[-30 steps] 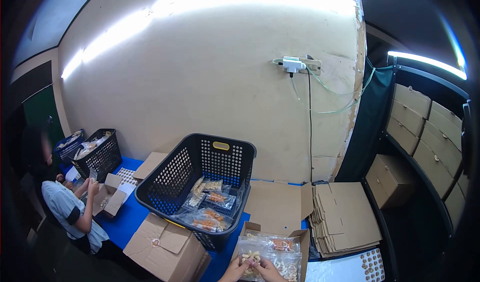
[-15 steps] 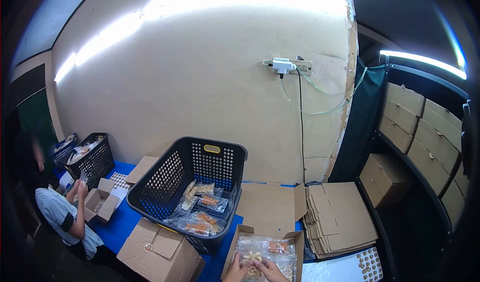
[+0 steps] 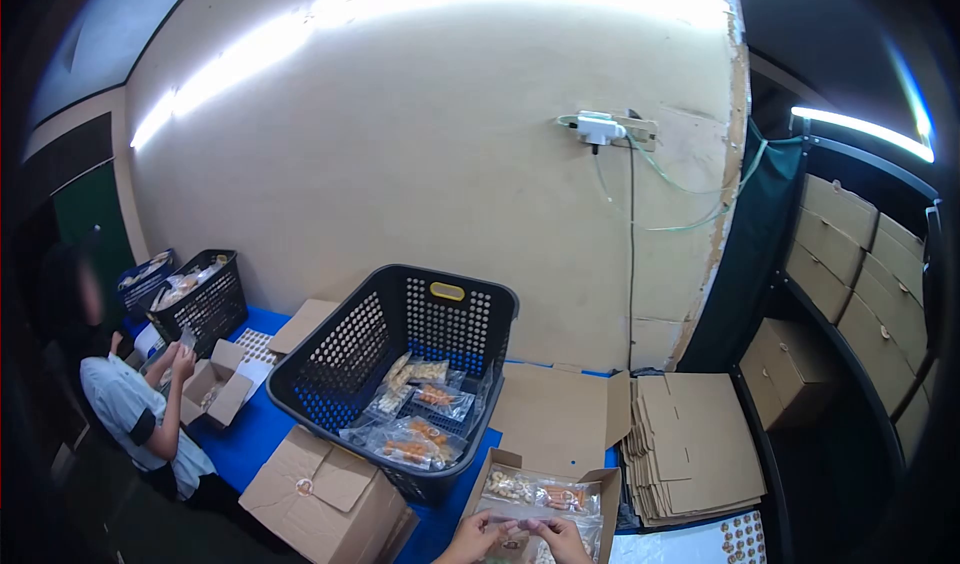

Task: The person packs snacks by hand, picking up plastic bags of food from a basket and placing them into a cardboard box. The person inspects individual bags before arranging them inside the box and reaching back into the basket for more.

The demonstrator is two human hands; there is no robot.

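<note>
**Both hands on a snack pouch over the open box**

Your left hand (image 3: pixel 478 538) and right hand (image 3: pixel 560 538) meet at the bottom edge of the view, each pinching the lower edge of a clear snack pouch (image 3: pixel 538 497) — fingers closed on it. The pouch lies across the open cardboard box (image 3: pixel 500 463) on the blue table (image 3: pixel 255 434). Just left stands the black basket (image 3: pixel 400 364) holding more pouches. Flat cartons (image 3: pixel 690 444) are stacked at right — a co-worker (image 3: pixel 135 414) sits far left.

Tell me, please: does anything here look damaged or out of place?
Yes. The wall edge at right is chipped and peeling, and the black basket sits tilted toward the open box where both hands hold a packet.
</note>
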